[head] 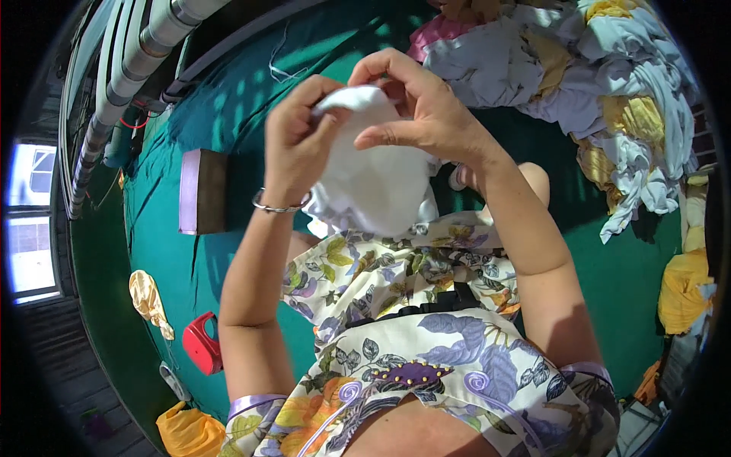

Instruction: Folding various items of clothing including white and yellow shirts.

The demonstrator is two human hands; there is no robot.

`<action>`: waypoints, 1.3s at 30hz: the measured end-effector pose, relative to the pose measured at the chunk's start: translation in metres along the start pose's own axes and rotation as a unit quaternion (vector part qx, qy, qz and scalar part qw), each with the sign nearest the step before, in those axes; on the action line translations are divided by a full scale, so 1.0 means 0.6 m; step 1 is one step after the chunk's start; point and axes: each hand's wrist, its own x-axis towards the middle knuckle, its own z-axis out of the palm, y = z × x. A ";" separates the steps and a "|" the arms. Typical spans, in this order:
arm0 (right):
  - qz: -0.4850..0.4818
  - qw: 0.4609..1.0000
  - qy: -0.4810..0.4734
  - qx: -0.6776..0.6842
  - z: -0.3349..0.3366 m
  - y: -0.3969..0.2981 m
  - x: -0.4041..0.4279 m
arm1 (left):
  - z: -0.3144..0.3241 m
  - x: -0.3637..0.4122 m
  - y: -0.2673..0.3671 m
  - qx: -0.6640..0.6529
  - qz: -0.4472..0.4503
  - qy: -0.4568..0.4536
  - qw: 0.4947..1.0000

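A white cloth piece (pixel 380 177) hangs from my hands above my lap, blurred at its lower part. My left hand (pixel 305 128) pinches its upper left edge between thumb and fingers. At the upper right edge is my right hand (pixel 408 105), its fingertips bent at the fabric and its thumb held apart in front of the cloth. More white fabric (pixel 337 211) lies behind and below it on my lap, over a floral garment (pixel 394 274).
White and yellow cloths (pixel 622 108) are heaped at upper right, beside a pink cloth (pixel 437 34). On the green floor covering (pixel 617 297) are a brown box (pixel 203 191), a red plastic object (pixel 203 343) and a cream cloth (pixel 149 300). Pipes (pixel 131 68) run along the upper left.
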 end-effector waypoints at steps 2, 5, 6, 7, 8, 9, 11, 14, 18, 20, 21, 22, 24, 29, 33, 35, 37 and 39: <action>0.051 0.998 -0.034 0.012 -0.004 0.013 -0.012 | -0.021 0.015 0.038 0.067 0.072 0.048 0.994; 0.158 0.973 -0.143 -0.086 -0.020 0.048 -0.043 | -0.067 0.044 0.094 0.078 0.180 0.159 0.968; 0.179 0.965 -0.141 -0.127 -0.038 0.042 -0.044 | -0.086 0.056 0.102 0.058 0.194 0.220 0.954; 0.201 0.955 -0.138 -0.167 -0.059 0.037 -0.050 | -0.106 0.067 0.109 0.037 0.206 0.279 0.937; 0.163 0.966 -0.102 -0.171 -0.090 0.038 -0.051 | -0.132 0.076 0.125 0.026 0.183 0.304 0.934; 0.183 0.971 -0.051 -0.143 -0.123 0.018 -0.048 | -0.157 0.086 0.140 0.010 0.160 0.327 0.931; 0.088 0.995 0.028 -0.035 -0.190 -0.027 -0.016 | -0.202 0.092 0.164 0.045 0.193 0.345 0.917; -0.002 0.981 0.021 -0.193 -0.288 -0.114 0.024 | -0.265 0.093 0.169 0.234 0.200 0.298 0.903; -0.174 0.964 0.112 -0.168 -0.255 -0.242 0.098 | -0.327 0.098 0.208 0.070 0.129 0.217 0.965; -0.171 0.975 0.073 -0.122 -0.267 -0.278 0.111 | -0.320 0.108 0.178 0.041 0.095 0.200 0.974; -0.163 0.982 0.017 -0.095 -0.273 -0.282 0.115 | -0.320 0.107 0.171 0.025 0.061 0.186 0.980; -0.134 0.960 0.079 -0.232 -0.316 -0.259 0.114 | -0.326 0.114 0.148 0.056 0.029 0.163 0.985; -0.061 0.944 0.141 -0.292 -0.333 -0.193 0.145 | -0.330 0.121 0.108 0.102 -0.029 0.166 0.980; -0.018 0.919 0.221 -0.327 -0.335 -0.128 0.244 | -0.301 0.205 0.066 0.048 -0.072 0.158 0.984; -0.088 0.894 0.282 -0.337 -0.293 -0.148 0.310 | -0.321 0.270 0.076 0.015 -0.043 0.258 0.965; -0.207 0.805 0.293 -0.472 -0.294 -0.157 0.320 | -0.306 0.292 0.085 -0.003 0.054 0.290 0.955; -0.259 0.911 0.207 -0.247 -0.272 -0.141 0.303 | -0.265 0.279 0.066 0.147 0.144 0.266 0.942; -0.259 0.886 0.249 -0.294 -0.272 -0.122 0.250 | -0.201 0.248 0.045 0.400 0.237 0.208 0.860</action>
